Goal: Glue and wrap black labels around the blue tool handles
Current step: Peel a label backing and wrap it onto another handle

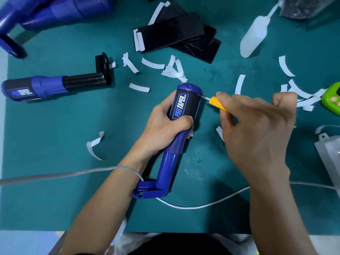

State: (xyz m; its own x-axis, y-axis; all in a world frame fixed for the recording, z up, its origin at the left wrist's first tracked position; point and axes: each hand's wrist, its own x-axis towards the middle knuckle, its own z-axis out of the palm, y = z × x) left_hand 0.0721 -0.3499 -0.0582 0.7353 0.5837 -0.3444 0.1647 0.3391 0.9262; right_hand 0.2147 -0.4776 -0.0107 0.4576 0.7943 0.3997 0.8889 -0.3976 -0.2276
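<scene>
Your left hand grips the blue tool handle at its middle, fingers curled round it just below the black label, which already sits wrapped on the upper end and reads PRO TAPER. The handle tilts up and to the right, its bracket end near your left wrist, low over the surface. Your right hand comes in from the right, back of the hand up, and pinches a yellow-handled pick between thumb and forefinger. Its thin metal tip touches the label's right edge near the top of the handle.

At far left lies a finished tool with its own label, and more blue tools are piled in the top corner. A white cable runs beneath your arms. White backing strips are scattered across the surface, close behind the handle's top. Spare black labels are stacked farther back, a translucent glue bottle lies to their right, and a green device sits at the right edge.
</scene>
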